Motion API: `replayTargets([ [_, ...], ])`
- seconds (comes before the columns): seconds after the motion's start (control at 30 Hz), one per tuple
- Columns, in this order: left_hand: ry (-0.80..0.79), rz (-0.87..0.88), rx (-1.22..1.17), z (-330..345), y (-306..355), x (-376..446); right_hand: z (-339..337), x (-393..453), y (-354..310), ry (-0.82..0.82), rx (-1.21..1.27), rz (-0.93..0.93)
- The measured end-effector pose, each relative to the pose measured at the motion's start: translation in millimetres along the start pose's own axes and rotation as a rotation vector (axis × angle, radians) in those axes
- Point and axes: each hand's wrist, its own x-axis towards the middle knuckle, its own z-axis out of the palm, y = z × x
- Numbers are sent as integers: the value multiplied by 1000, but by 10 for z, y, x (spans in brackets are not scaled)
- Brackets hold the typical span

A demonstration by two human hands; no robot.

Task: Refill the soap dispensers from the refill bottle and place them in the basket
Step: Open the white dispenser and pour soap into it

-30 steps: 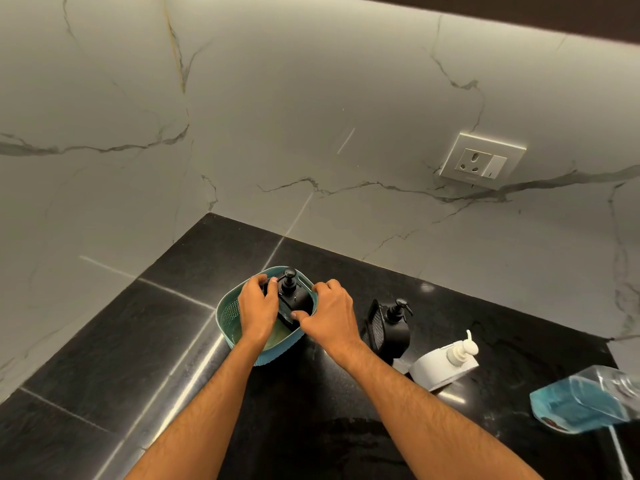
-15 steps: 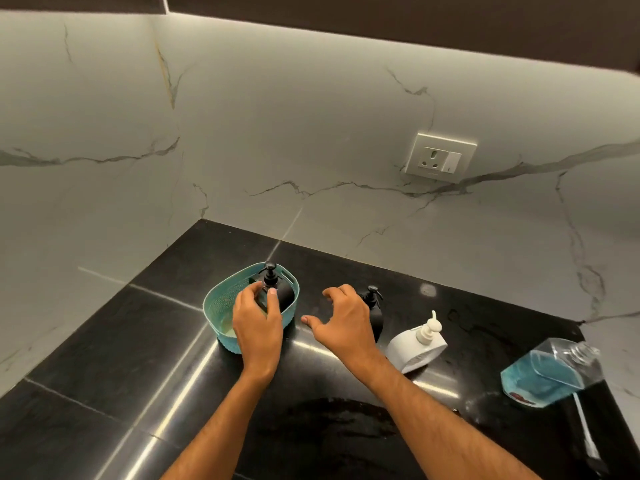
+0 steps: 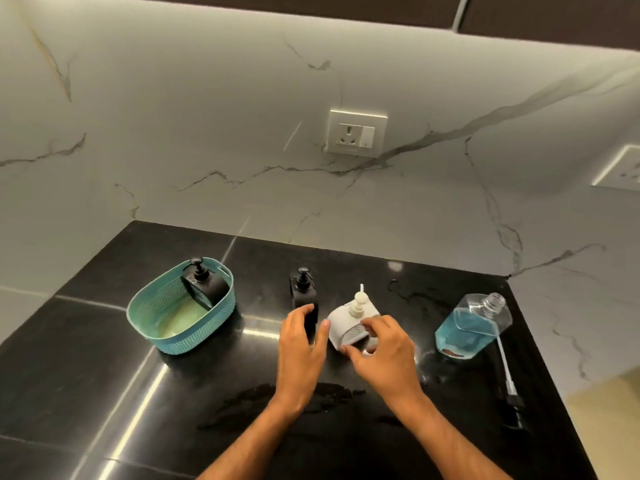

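Standing on the black countertop (image 3: 104, 393) at lower centre of the frame, a white soap dispenser (image 3: 349, 323) is reached by both hands. The right hand (image 3: 384, 351) is laid against its lower right side with fingers curled about the body, so that it appears to be gripped, though the contact is partly hidden. The left hand (image 3: 301, 344) is held with fingers straight and relaxed, set against the front of a black soap dispenser (image 3: 304, 299) that stands upright just left of the white one; nothing is grasped by it. At centre left, a teal basket (image 3: 152, 327) is seen, with another black dispenser (image 3: 204, 285) leaning inside it against the far right wall. At the right of the frame, an uncapped clear refill bottle (image 3: 471, 327) holding blue liquid is tilted on the counter, and a pump tube (image 3: 507, 372) lies just beside it. A wall socket (image 3: 356, 133) is fixed on the marble backsplash at upper centre.
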Motion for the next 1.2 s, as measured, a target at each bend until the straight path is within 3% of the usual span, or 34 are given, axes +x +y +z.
replayTargets([
  [0.23,-193,-19,84,398,-183,107,-62,222,500,-4,63,98],
  [0.67,-283,43,95,688,-302,307,198,723,839,-315,151,18],
  [1.2,-405,65,52,601,-211,297,-31,214,795,-112,163,71],
])
